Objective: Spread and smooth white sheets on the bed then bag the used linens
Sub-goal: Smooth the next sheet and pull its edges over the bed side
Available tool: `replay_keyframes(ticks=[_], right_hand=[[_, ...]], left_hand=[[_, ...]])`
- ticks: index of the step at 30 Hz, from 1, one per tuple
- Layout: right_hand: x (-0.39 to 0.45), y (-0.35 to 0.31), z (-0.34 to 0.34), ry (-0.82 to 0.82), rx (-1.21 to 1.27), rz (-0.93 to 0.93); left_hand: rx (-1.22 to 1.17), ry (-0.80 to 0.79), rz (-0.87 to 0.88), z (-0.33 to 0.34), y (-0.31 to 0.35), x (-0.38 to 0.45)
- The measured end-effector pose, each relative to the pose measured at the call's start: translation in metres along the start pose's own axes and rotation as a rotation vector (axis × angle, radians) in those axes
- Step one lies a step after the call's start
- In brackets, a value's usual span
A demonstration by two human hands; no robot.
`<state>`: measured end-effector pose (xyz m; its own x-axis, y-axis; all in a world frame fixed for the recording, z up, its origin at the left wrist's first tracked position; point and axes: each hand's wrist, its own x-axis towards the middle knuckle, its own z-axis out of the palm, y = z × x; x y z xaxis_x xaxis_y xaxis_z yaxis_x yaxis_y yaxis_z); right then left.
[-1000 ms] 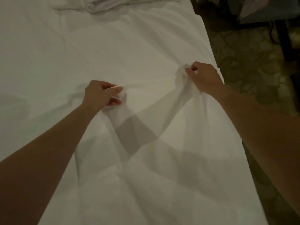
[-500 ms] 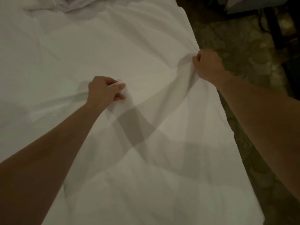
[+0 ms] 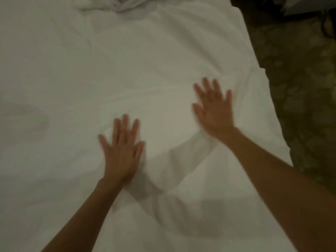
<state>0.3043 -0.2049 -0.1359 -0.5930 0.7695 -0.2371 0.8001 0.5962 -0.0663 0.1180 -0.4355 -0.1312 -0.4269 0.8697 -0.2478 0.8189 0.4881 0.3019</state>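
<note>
1. Hands lie flat on the white sheet (image 3: 163, 60). The left hand (image 3: 121, 148) has its fingers straight and spread wide, and it holds nothing. The right hand (image 3: 214, 108) is the same, flat and spread, and it holds nothing.

2. Both palms face down, and they look like they press on the cloth. I think flat hands are best for pushing bumps out of a sheet, and that is why the fingers are spread.

3. The hands are a bit blurry, so I cannot tell how hard they press.

4. The white sheet covers the bed (image 3: 283, 153) almost all the way. The left hand is near the middle of the bed. The right hand is near the right edge, where the sheet folds down over the side.

5. Soft wrinkles show by the right hand, near the edge. More soft folds run under the arms, close to the person. I think those spots need smoothing next.

6. A pile of crumpled white cloth (image 3: 127, 4) sits at the far end of the bed. It may be the used linens, but I cannot tell for sure. No bag is in view.

7. A dark patterned floor (image 3: 300, 88) is to the right of the bed.

8. I think the job is at the smoothing part. The bagging part does not look started.
</note>
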Motion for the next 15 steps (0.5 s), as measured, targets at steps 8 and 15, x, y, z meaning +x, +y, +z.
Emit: replay_keyframes(ticks=[8,15], right_hand=[[-0.021,-0.080,-0.014,-0.058,0.078,0.181],[-0.103,-0.340,0.036,-0.044,0.066,-0.284]], left_hand=[[0.069,-0.067,-0.304,-0.034,-0.135,-0.098],[0.136,-0.056,-0.273,-0.053,-0.215,-0.102]])
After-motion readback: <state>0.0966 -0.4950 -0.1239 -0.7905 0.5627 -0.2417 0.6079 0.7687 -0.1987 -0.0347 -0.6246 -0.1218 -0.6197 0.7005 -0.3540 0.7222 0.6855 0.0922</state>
